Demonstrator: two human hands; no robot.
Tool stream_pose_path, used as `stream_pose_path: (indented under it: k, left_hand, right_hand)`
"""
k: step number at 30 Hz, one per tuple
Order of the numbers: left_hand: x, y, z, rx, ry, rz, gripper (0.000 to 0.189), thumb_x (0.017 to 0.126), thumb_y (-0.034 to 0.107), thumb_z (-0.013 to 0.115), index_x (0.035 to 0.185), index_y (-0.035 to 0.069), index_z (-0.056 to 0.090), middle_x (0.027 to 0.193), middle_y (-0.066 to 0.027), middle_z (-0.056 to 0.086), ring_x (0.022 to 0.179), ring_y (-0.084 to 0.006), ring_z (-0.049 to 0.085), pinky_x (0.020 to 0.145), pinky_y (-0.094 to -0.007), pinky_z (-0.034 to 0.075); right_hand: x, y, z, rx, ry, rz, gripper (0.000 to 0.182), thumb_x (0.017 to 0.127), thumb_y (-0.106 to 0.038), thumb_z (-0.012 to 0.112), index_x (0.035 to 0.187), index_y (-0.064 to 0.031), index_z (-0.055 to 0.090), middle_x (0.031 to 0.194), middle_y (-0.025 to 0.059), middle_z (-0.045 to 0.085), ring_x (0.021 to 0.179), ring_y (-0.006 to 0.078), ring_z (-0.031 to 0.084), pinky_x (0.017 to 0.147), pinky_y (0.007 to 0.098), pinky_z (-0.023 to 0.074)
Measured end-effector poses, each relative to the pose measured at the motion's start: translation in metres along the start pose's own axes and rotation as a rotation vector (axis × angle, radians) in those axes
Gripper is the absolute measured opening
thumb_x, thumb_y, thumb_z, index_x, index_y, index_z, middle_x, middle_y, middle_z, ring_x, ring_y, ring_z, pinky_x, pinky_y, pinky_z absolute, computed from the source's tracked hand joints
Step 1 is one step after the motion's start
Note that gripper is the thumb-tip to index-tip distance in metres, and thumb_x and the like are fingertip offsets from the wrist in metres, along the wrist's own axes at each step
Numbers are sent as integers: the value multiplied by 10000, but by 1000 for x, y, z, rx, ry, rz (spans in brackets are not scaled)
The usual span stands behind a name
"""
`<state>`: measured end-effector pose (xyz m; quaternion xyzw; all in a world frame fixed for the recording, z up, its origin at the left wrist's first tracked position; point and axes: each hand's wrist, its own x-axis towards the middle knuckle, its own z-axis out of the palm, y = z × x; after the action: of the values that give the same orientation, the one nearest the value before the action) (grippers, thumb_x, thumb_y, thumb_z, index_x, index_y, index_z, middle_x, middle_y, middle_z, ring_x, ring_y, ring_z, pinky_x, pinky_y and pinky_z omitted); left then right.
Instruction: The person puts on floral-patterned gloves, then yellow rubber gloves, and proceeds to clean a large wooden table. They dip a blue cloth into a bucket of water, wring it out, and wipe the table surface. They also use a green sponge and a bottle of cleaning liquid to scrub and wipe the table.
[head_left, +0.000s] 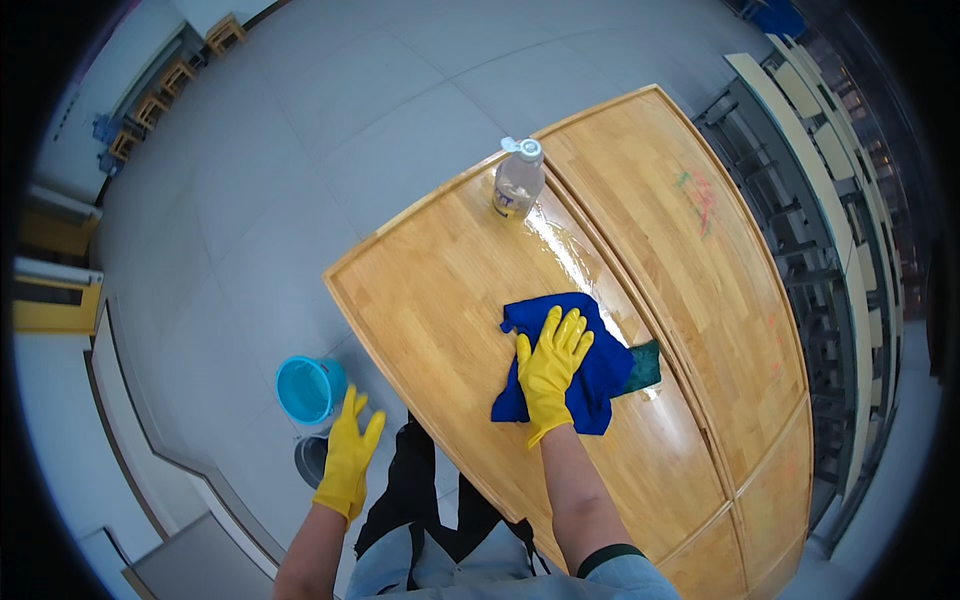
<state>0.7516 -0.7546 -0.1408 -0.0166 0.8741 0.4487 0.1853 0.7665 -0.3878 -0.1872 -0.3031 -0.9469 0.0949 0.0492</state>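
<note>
My right hand (553, 364), in a yellow rubber glove, lies flat with spread fingers on a blue cloth (598, 386) on the wooden table (435, 270). A green scouring pad (645, 367) sticks out from under the cloth's right side. My left hand (350, 454), gloved the same way, hangs off the table's left edge with its fingers apart and nothing in them. It is nearest to a light-blue bucket (311, 390) on the floor. Towards the table's far edge stands a clear plastic bottle (519, 180) with its cap flipped up, holding some liquid.
Wet, shiny streaks (562, 251) run along the table beside a seam. Red and green marks (701, 199) stain the tabletop beyond it. A dark-grey container (311, 459) stands by the bucket. Rows of desks (817, 195) line the right side; wooden stools (176, 77) stand far left.
</note>
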Motion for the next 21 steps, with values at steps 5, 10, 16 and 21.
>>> stream_pose_path:
  k: [5, 10, 16, 21]
  left_hand:
    - [159, 184, 46, 131, -66, 445, 897, 850, 254, 806, 1556, -10, 320, 1493, -243, 498, 1394, -378, 471, 1136, -426, 392]
    - [264, 299, 112, 122, -82, 665, 951, 824, 351, 822, 1556, -4, 329, 1493, -236, 503, 1383, -379, 486, 1131, -417, 407]
    - [300, 331, 154, -44, -269, 523, 921, 760, 372, 861, 1455, -71, 451, 1459, -277, 509, 1359, -392, 496, 1115, -411, 429]
    - [308, 334, 175, -123, -261, 535, 589, 755, 306, 866, 1221, 10, 660, 1127, -155, 725, 1049, -288, 692, 898, -376, 550]
  right_hand:
    - [32, -14, -4, 78, 5, -21, 778, 902, -408, 672, 1512, 2, 418, 1581, 306, 325, 1486, 475, 249, 1232, 587, 100]
    - [37, -7, -4, 77, 50, 78, 751, 865, -360, 715, 1497, -44, 460, 1567, 250, 390, 1467, 441, 322, 1230, 574, 155]
    - [58, 43, 4, -52, 161, 336, 755, 904, -356, 673, 1533, -36, 405, 1593, 266, 345, 1493, 449, 269, 1237, 560, 110]
    - [86, 38, 18, -145, 135, 482, 754, 926, -370, 637, 1531, 1, 384, 1572, 291, 355, 1496, 442, 260, 1226, 592, 90]
